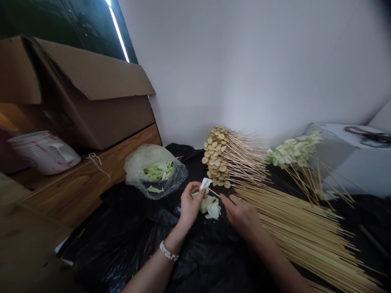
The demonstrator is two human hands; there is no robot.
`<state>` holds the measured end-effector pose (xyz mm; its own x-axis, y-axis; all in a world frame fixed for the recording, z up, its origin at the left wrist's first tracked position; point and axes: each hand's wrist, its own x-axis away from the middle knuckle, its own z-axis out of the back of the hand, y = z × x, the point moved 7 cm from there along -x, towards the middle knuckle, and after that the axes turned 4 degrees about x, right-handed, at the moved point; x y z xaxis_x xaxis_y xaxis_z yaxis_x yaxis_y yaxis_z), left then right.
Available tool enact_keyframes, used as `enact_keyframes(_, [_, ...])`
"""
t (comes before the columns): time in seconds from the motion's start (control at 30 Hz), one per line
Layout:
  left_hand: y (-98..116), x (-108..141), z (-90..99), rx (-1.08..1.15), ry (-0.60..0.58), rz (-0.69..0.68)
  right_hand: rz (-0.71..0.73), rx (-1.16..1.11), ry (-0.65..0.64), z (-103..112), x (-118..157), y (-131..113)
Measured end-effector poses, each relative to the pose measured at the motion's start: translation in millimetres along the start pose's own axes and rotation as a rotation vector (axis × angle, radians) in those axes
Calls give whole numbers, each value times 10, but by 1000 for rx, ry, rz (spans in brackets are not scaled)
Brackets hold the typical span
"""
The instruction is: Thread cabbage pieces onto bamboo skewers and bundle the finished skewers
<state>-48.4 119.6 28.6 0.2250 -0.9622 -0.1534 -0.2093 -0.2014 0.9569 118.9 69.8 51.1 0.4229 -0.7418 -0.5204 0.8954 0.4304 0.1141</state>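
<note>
Near the centre, my left hand [191,202] pinches a pale cabbage piece [205,183] between thumb and fingers. My right hand [241,213] is closed on a thin wooden skewer [214,193], whose far end reaches the cabbage piece. Below and between the hands, loose cabbage leaves [213,209] lie on black plastic [210,254]. Just beyond, skewers with round yellowish slices [216,154] are stacked. Many bare skewers [299,228] spread out to the right of my right hand.
Shredded cabbage fills an open clear bag [134,171] at the left. Cabbage skewers [296,151] lean by a white box [351,162] at right. A cardboard box [113,118] and a stained white bucket [45,152] stand at left. A white wall [244,65] rises behind.
</note>
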Motion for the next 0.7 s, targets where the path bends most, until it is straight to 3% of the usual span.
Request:
enact_keyframes(0.23, [-26,-24,18,-117,-41,-76,22,49,48,36,13,-48])
enact_keyframes(0.7, [-34,77,-142,-55,-145,-15,-3,28,-2,-33,17,-88])
